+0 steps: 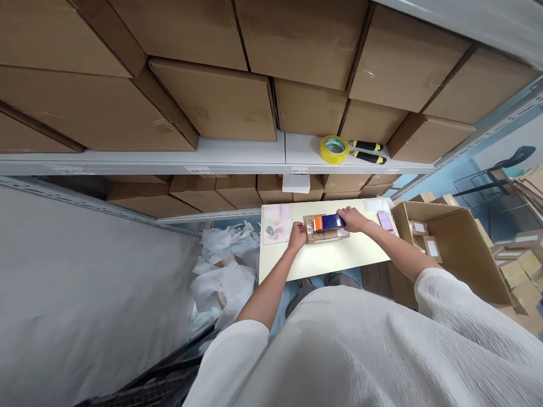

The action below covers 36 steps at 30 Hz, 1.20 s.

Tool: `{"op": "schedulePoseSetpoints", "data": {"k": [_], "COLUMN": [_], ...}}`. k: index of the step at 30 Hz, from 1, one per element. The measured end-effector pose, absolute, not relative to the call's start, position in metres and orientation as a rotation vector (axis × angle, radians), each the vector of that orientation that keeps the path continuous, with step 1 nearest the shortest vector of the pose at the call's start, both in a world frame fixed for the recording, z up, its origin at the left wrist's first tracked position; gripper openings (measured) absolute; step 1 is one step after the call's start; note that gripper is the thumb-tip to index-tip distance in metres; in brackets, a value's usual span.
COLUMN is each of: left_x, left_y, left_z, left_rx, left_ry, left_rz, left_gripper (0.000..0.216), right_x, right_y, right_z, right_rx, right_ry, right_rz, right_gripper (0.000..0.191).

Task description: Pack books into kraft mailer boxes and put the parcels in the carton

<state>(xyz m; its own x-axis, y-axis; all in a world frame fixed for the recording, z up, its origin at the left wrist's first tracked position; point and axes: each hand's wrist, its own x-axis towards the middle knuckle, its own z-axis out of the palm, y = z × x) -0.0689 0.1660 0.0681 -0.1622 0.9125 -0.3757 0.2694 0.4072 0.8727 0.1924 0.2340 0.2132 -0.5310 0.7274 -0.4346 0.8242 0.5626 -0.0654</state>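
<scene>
A small brown cardboard box (326,237) lies on a pale yellow table in front of me. At the box's left end is my left hand (298,233), its fingers closed on the edge. My right hand (353,219) is wrapped round the right end of a blue-and-orange tape dispenser (333,221). The dispenser lies lengthwise over the top of the box, its orange part toward the left. Something shiny and clear, like tape, shows at the box's left end. My right fingertips are partly hidden.
A yellow tape roll (335,149) and two black-and-yellow cutters (368,156) sit on the shelf edge (237,144) above. Large cartons (311,107) fill the shelves. An open carton (460,243) holding small boxes stands at right. White crumpled sheets (229,271) lie at left.
</scene>
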Motion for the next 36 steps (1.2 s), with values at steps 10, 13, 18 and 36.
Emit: {"op": "schedulePoseSetpoints", "data": {"k": [10,13,18,36], "left_x": [-0.075,-0.075,-0.077,-0.076], "left_y": [0.176,0.184,0.188,0.190], "left_z": [0.095,0.099,0.103,0.115], "left_rx": [1.891,1.929,1.967,1.957], "left_ry": [1.416,1.423,1.459,1.549], "left_rz": [0.389,0.206,0.090,-0.056], "left_gripper": [0.132,0.135,0.125,0.119], "right_x": [0.194,0.195,0.198,0.319], "right_y": [0.230,0.229,0.229,0.246], "right_z": [0.210,0.214,0.218,0.222], "right_rx": [1.285,1.256,1.184,1.263], "right_ry": [2.483,2.475,2.467,2.443], "right_rz": [-0.529,-0.518,-0.484,-0.498], "right_gripper": [0.045,0.047,0.052,0.049]}}
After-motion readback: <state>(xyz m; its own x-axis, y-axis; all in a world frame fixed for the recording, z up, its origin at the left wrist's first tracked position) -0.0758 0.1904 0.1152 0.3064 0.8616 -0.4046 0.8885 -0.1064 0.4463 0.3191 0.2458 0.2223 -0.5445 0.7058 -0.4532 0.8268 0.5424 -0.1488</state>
